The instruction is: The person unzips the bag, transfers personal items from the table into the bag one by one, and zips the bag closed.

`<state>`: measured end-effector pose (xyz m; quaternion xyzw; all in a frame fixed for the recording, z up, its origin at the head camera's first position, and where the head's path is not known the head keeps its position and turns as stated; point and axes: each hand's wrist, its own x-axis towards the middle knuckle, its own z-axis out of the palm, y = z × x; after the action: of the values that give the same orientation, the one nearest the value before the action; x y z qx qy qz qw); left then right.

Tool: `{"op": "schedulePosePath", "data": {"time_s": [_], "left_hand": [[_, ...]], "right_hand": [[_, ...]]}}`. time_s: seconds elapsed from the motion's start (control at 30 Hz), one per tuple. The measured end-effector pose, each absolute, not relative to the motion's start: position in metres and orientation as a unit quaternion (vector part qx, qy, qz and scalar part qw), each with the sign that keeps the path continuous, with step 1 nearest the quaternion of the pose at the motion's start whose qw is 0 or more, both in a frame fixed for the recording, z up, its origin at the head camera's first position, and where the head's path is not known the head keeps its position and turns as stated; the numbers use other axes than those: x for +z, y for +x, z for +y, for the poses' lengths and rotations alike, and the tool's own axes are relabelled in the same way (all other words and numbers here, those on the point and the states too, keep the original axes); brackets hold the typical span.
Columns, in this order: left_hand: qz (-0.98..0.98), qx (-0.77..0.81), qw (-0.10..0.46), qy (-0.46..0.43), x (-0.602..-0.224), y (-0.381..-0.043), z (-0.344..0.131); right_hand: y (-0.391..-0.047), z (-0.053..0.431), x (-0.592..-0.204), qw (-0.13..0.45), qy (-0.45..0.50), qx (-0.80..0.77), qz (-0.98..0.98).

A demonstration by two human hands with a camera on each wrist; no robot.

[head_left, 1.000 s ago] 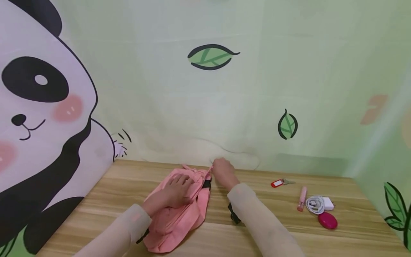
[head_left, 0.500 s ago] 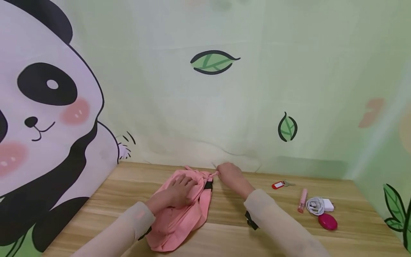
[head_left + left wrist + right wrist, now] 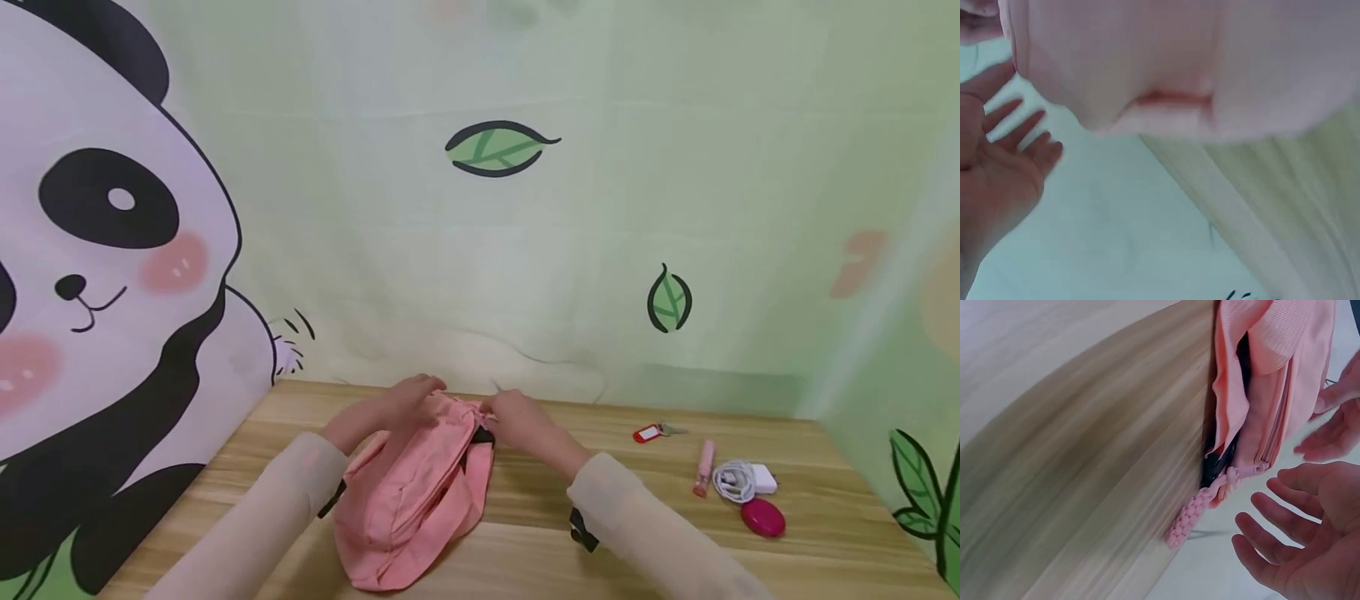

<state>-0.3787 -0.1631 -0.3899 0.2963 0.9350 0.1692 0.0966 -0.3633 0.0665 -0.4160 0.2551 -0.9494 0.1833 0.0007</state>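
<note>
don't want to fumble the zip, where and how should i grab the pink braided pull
Likely pinch the pink braided pull by its thick, knobbly end, from the person's right: that end sticks out clear of the pink bag, near the right hand, and it narrows toward the zip.

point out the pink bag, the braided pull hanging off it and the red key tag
pink bag (image 3: pixel 408 493): head view, on the cloth of its upper side
braided pull (image 3: pixel 1189 519): right wrist view, on its thick woven part
red key tag (image 3: pixel 647 433): head view, on its white middle
</note>
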Motion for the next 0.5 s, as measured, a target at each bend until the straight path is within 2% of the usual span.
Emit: {"op": "schedulePosePath", "data": {"time_s": [0.1,0.2,0.3,0.37,0.5], "left_hand": [[0.926,0.160,0.129,0.317,-0.390,-0.390,-0.167],[0.917,0.188,0.201,0.288,-0.398,-0.397,-0.172],[0.913,0.203,0.245,0.257,-0.405,-0.400,-0.177],[0.911,0.191,0.243,0.274,-0.420,-0.411,-0.183],[0.908,0.161,0.240,0.303,-0.420,-0.413,-0.183]], "right_hand": [[-0.369,0.058,-0.413,-0.005,0.241,0.206,-0.948],[-0.382,0.048,-0.414,-0.006,0.226,0.234,-0.945],[-0.398,0.037,-0.417,-0.013,0.217,0.250,-0.944],[-0.408,0.030,-0.419,-0.025,0.215,0.249,-0.944],[-0.420,0.020,-0.423,-0.046,0.183,0.261,-0.947]]}}
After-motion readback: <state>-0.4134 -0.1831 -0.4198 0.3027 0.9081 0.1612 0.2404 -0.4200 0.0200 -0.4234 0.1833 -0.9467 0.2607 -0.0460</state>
